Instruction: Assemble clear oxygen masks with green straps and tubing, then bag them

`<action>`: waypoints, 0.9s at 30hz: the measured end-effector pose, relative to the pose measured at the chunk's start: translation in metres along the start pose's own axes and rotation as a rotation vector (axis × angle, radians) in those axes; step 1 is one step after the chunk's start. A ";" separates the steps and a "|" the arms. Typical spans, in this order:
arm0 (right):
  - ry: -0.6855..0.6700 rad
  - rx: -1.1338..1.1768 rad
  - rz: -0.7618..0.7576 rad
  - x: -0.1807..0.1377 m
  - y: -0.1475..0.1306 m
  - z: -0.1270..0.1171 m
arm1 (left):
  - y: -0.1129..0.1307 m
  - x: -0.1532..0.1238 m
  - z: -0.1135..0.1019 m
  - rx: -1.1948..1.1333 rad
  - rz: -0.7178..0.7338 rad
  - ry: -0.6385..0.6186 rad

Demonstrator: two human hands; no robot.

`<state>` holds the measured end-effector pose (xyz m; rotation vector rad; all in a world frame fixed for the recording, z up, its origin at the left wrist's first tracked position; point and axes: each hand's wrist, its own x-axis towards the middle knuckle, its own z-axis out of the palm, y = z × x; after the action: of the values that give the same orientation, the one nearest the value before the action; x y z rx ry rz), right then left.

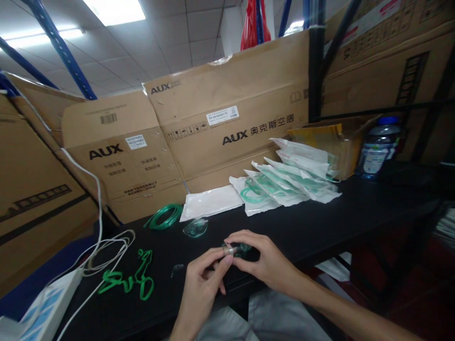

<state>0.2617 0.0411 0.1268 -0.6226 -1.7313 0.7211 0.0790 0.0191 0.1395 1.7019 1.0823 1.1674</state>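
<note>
My left hand [209, 272] and my right hand [261, 255] meet over the front of the black table. Both pinch a small clear-green plastic cup [240, 250], which looks like part of a nebulizer; fingers hide much of it. Just beyond them lies a clear green face mask [195, 228]. A coil of green tubing [164, 217] rests farther back on the left. Green elastic straps [144, 277] are tangled on the left side of the table. A small clear plastic piece [177, 270] sits left of my left hand.
Several white-and-clear pouches [284, 182] with green tubing stand in an overlapping row at the back. Flat white pouches [213, 201] lie beside them. A power strip [53, 303] and white cable [121, 246] occupy the left. A blue-capped bottle [377, 149] stands by an open carton [350, 147].
</note>
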 end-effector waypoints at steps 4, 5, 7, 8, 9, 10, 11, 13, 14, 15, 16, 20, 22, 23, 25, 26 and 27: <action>-0.062 0.119 0.111 0.001 -0.002 -0.007 | -0.002 0.000 -0.001 0.003 0.101 0.204; -0.087 0.142 0.135 0.002 -0.002 -0.009 | -0.004 0.001 -0.001 0.007 0.116 0.277; -0.139 0.177 0.140 0.002 -0.002 -0.011 | -0.006 0.002 -0.001 0.035 0.152 0.346; -0.159 0.188 0.122 0.002 -0.001 -0.012 | -0.008 0.003 -0.001 0.065 0.180 0.333; -0.171 0.195 0.096 0.002 -0.001 -0.012 | -0.009 0.003 -0.001 0.101 0.215 0.305; -0.179 0.200 0.071 0.002 -0.001 -0.012 | -0.011 0.004 0.000 0.140 0.251 0.276; -0.184 0.205 0.054 0.002 -0.001 -0.012 | -0.012 0.004 0.001 0.176 0.279 0.259; -0.200 0.212 0.064 0.002 -0.001 -0.012 | -0.014 0.002 0.002 0.225 0.309 0.276; -0.206 0.217 0.083 0.002 -0.002 -0.012 | -0.015 0.002 0.002 0.236 0.319 0.292; -0.211 0.225 0.104 0.001 -0.002 -0.012 | -0.015 0.001 0.002 0.241 0.334 0.305; -0.213 0.234 0.123 0.001 -0.003 -0.012 | -0.016 0.000 0.002 0.245 0.356 0.312; -0.196 0.261 0.142 -0.001 -0.005 -0.010 | -0.016 -0.001 0.003 0.248 0.446 0.333; -0.188 0.246 0.138 -0.002 -0.006 -0.010 | -0.016 -0.001 0.003 0.246 0.463 0.347; -0.183 0.236 0.135 -0.002 -0.007 -0.010 | -0.016 -0.001 0.004 0.247 0.469 0.349; -0.173 0.224 0.125 -0.002 -0.008 -0.010 | -0.016 -0.001 0.004 0.254 0.481 0.351; -0.168 0.226 0.115 -0.002 -0.007 -0.010 | -0.017 -0.001 0.004 0.260 0.485 0.353; -0.167 0.231 0.106 -0.002 -0.007 -0.010 | -0.017 -0.001 0.004 0.264 0.491 0.354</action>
<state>0.2713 0.0365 0.1327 -0.5086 -1.7434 1.0560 0.0790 0.0230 0.1220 2.0938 1.0942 1.7486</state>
